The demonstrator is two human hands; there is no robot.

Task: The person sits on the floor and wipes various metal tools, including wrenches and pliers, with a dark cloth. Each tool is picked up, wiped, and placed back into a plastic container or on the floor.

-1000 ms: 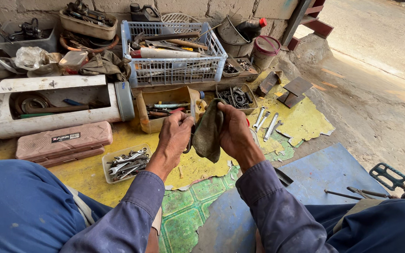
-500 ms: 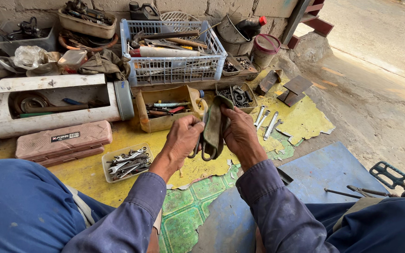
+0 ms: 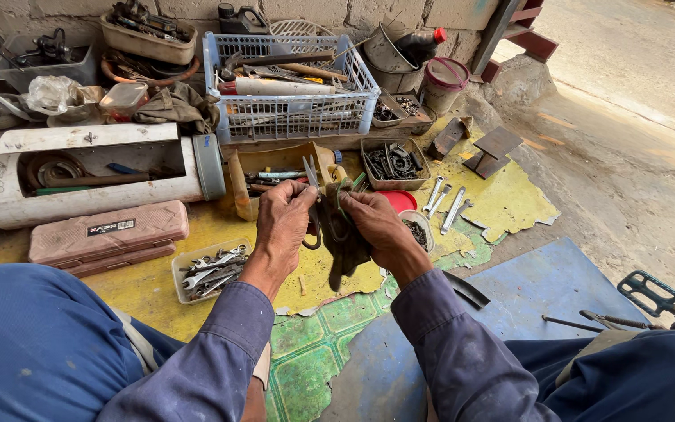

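Scissors (image 3: 312, 205) sit gripped in my left hand (image 3: 284, 221), blades up just beside the dark rag (image 3: 347, 238) my right hand (image 3: 374, 221) clamps, so I judge I'm mid-wipe, and next calls for drawing cloth along the blades carefully.

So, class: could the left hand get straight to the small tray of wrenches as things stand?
Probably yes. The left hand holds scissors, but the tray of wrenches lies open just beside that forearm, with nothing over it.
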